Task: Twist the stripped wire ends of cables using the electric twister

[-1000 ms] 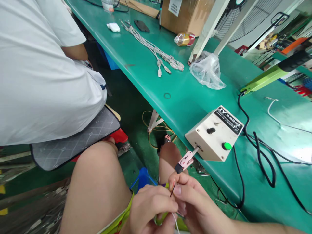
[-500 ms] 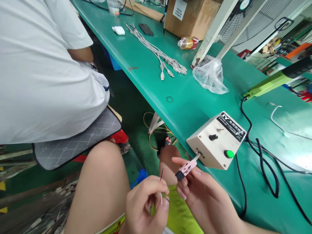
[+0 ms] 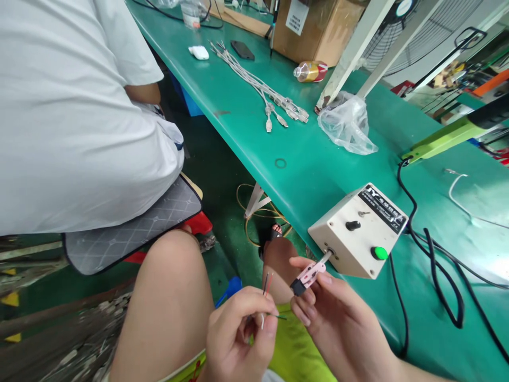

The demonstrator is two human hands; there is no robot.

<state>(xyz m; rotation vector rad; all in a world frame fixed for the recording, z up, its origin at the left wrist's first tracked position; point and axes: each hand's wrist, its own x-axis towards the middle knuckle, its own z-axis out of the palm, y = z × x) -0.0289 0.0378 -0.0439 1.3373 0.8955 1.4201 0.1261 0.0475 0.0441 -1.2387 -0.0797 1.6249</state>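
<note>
Left hand (image 3: 246, 329) is pinching thin wires (image 3: 268, 286); right hand (image 3: 338, 313) is gripping the pink clip (image 3: 310, 275); USB cables (image 3: 258, 85) are lying on the green table (image 3: 246, 127).

Green table (image 3: 302, 170): beige box (image 3: 358, 233) just beyond the right hand (image 3: 340, 313), white cables (image 3: 254, 82) and bottle (image 3: 310, 71) farther off

Control box (image 3: 358, 228) at the near edge of the bench (image 3: 278, 138), cable bundle (image 3: 254, 79) farther left.
The clip (image 3: 311, 276) juts past that edge; phone (image 3: 242, 50) just right of the bundle's far end, bottle (image 3: 314, 71) before the carton (image 3: 318, 32), plastic bag (image 3: 348, 122) between bottle and control box.
</note>
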